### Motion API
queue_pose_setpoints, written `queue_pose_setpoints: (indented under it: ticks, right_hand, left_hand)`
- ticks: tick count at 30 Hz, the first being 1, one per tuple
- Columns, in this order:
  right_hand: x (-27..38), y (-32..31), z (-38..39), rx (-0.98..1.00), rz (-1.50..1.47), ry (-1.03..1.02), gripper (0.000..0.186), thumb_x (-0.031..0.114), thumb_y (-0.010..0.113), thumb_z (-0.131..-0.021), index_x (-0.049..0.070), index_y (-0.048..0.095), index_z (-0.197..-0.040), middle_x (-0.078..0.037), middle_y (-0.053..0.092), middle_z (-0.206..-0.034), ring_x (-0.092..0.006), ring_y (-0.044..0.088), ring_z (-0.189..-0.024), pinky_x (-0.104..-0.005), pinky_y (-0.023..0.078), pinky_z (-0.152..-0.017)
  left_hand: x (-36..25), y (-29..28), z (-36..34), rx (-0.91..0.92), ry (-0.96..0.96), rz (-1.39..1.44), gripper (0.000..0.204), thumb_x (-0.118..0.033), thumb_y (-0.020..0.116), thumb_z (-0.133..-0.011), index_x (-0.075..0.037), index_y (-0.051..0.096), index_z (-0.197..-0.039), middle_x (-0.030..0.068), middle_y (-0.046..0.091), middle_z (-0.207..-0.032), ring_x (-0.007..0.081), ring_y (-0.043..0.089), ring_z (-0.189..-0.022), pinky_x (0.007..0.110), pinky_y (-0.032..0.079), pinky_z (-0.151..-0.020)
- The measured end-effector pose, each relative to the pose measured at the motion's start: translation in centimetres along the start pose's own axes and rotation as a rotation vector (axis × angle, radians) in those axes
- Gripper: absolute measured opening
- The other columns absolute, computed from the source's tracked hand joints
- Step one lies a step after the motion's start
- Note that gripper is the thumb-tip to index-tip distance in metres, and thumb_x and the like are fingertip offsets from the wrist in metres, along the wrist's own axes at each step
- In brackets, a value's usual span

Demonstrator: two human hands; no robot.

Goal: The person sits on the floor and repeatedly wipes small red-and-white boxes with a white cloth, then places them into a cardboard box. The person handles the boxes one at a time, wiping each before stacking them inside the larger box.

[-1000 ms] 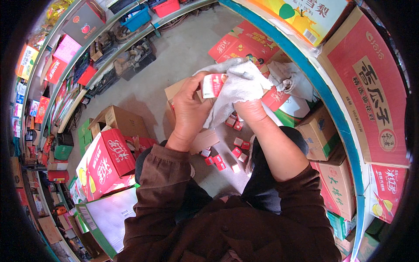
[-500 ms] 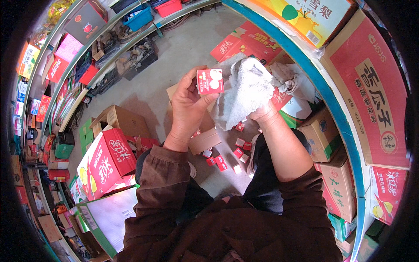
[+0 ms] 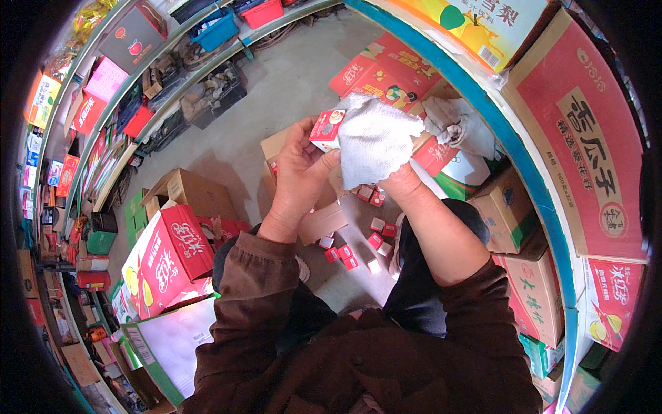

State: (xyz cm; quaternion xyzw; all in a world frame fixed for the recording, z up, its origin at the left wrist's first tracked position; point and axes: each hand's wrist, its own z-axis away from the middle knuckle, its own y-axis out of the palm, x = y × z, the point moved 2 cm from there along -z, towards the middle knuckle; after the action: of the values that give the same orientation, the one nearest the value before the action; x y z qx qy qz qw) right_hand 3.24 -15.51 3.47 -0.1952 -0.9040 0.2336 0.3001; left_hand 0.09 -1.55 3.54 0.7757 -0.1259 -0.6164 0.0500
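My left hand point(image 3: 300, 172) grips a small red-and-white box point(image 3: 326, 127), held up at the upper middle of the view with its fingers behind it and thumb below. A white textured cloth point(image 3: 378, 138) drapes over my right hand point(image 3: 400, 178), hiding its fingers, and lies against the box's right side. Several similar small red boxes point(image 3: 348, 262) lie scattered on the grey floor point(image 3: 269, 83) between my legs, near an open cardboard carton point(image 3: 324, 221).
Red cartons point(image 3: 172, 262) and brown boxes point(image 3: 200, 193) stand at left, more cartons point(image 3: 507, 214) at right. Crowded shelves point(image 3: 89, 165) curve along the left; a teal-edged shelf point(image 3: 524, 138) with large boxes runs right. A crumpled cloth point(image 3: 458, 131) rests on cartons point(image 3: 386, 76) beyond my hands.
The box has turned and tilted over the last second. The cloth swung right, away from it, then came back left and now spreads out against the box's side.
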Motion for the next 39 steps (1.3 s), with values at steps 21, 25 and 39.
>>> queue_pose_setpoints:
  ticks: [21, 25, 39]
  right_hand:
    - [1.9, -5.0, -2.9, 0.269, 0.330, 0.306, 0.052, 0.028, 0.070, -0.065, 0.000, 0.054, -0.106, -0.017, 0.057, -0.091, -0.0320, 0.057, -0.087, -0.0387, 0.047, -0.079]
    - [2.6, -3.9, -2.7, 0.514, 0.432, 0.165, 0.047, 0.025, 0.067, -0.069, 0.003, 0.054, -0.109, -0.015, 0.057, -0.099, -0.0305, 0.057, -0.094, -0.0378, 0.045, -0.085]
    - [-0.9, -0.2, 0.3, 0.139, -0.224, 0.527, 0.024, 0.015, 0.051, -0.090, 0.006, 0.052, -0.113, -0.008, 0.058, -0.106, -0.0196, 0.056, -0.098, -0.0328, 0.047, -0.085]
  left_hand:
    - [-1.0, 0.4, 0.0, 0.120, -0.203, 0.406, 0.053, -0.016, 0.063, -0.086, -0.003, 0.039, -0.132, 0.0103, 0.052, -0.125, 0.0230, 0.050, -0.116, 0.039, 0.040, -0.099]
    - [-0.8, 0.5, 0.1, 0.120, -0.173, 0.387, 0.047, -0.016, 0.062, -0.087, -0.004, 0.040, -0.127, 0.0097, 0.051, -0.125, 0.0228, 0.051, -0.115, 0.040, 0.041, -0.098]
    - [0.6, 0.6, 0.3, 0.055, -0.226, 0.435, 0.038, -0.018, 0.057, -0.091, -0.006, 0.046, -0.125, 0.0086, 0.054, -0.123, 0.0207, 0.054, -0.110, 0.038, 0.045, -0.094]
